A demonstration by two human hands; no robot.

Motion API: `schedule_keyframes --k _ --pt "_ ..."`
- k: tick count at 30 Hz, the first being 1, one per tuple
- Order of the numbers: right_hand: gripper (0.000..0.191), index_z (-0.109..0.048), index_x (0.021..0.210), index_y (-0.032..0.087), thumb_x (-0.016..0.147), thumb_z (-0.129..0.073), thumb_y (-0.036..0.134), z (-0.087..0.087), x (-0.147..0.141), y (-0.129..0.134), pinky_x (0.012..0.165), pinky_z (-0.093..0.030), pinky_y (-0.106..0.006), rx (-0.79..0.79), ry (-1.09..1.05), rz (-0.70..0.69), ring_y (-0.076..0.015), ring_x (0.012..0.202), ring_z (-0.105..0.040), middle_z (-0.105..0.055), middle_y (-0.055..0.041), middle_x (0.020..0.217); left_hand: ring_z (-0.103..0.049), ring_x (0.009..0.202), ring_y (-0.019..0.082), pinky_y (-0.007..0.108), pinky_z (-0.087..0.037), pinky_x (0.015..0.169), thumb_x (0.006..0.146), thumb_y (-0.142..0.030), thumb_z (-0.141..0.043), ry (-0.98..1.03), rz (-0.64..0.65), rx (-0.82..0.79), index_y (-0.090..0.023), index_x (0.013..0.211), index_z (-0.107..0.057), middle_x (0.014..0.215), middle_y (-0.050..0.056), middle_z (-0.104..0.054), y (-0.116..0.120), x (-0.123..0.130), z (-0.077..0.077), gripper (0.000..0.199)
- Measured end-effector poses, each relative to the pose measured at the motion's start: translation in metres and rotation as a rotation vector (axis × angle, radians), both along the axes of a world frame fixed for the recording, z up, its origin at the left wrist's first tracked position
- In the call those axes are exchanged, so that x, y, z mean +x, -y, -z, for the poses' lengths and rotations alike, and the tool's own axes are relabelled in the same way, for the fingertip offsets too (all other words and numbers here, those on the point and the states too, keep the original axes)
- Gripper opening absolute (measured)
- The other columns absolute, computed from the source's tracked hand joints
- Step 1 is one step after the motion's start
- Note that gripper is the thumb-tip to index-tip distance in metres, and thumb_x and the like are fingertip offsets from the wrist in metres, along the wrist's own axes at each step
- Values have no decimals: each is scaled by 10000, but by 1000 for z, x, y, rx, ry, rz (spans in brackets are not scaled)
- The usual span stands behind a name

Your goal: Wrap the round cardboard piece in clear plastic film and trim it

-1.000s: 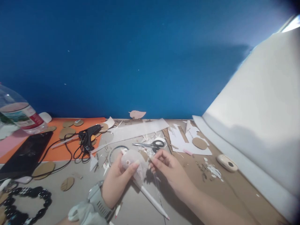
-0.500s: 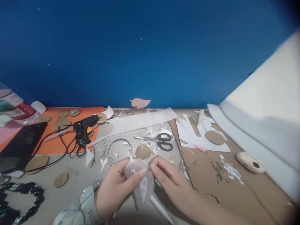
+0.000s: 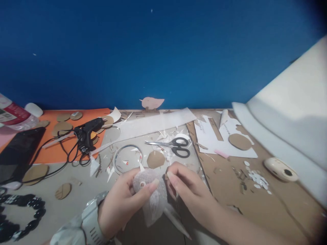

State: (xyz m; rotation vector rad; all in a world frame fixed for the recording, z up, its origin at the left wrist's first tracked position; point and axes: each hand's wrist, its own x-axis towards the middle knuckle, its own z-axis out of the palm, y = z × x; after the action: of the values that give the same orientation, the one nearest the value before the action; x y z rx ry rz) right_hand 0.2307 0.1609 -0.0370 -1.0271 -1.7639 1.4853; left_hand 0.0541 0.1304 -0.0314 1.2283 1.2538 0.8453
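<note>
My left hand [image 3: 127, 200] grips a bird figure [image 3: 159, 194] covered in whitish bubble-wrap-like material, the thumb pressed on its front. The bird has a round eye, a pointed white beak at the upper left and a pale wing shape on its side. A white strip [image 3: 176, 223] sticks out at its lower right. Just right of the bird, my right hand [image 3: 185, 187] is closed in a pinch, its fingertips apart from the bird's edge; something small and brownish shows at them, too small to name. Beyond the hands lie a cardboard disc [image 3: 155, 159] and scissors [image 3: 171, 144].
A black glue gun [image 3: 88, 134] with its cable lies on orange paper [image 3: 57, 156] at left. Nearby are a phone [image 3: 21, 148], a bottle [image 3: 15, 114] and a bead bracelet [image 3: 35, 204]. Paper scraps surround a ring [image 3: 116, 158]. A pink bird cutout [image 3: 152, 102] stands by the blue wall.
My right hand has shifted slightly right, opening a gap from the bird. The left hand still holds the bird, now showing more of its body. The view has tilted a little.
</note>
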Motion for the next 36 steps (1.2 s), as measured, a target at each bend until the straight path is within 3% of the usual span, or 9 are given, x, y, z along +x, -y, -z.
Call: schedule_keyframes --k 12,20,36 --pt "248 -390 680 197 922 -365 243 0 0 2 533 -325 -199 143 131 -68 -75 542 -377 -394 58 607 -421 548 89 173 -390 514 796 -358 -560 -97 -12 82 -161 644 -493 583 -34 -453 -1 0 0 258" --pt "228 -382 686 197 913 -374 209 2 0 1 527 -308 -187 228 185 -99 -73 573 -383 -397 59 623 -457 565 95 180 -401 535 803 -337 -554 -125 -25 112 -164 686 -520 608 -31 -502 1 0 1 212" --pt "244 -382 685 199 925 -350 230 -6 -1 4 527 -322 -215 188 181 -118 -90 556 -386 -400 47 619 -488 585 129 220 -425 554 792 -335 -557 -131 20 127 -159 695 -566 625 1 -552 2 -1 -3 201"
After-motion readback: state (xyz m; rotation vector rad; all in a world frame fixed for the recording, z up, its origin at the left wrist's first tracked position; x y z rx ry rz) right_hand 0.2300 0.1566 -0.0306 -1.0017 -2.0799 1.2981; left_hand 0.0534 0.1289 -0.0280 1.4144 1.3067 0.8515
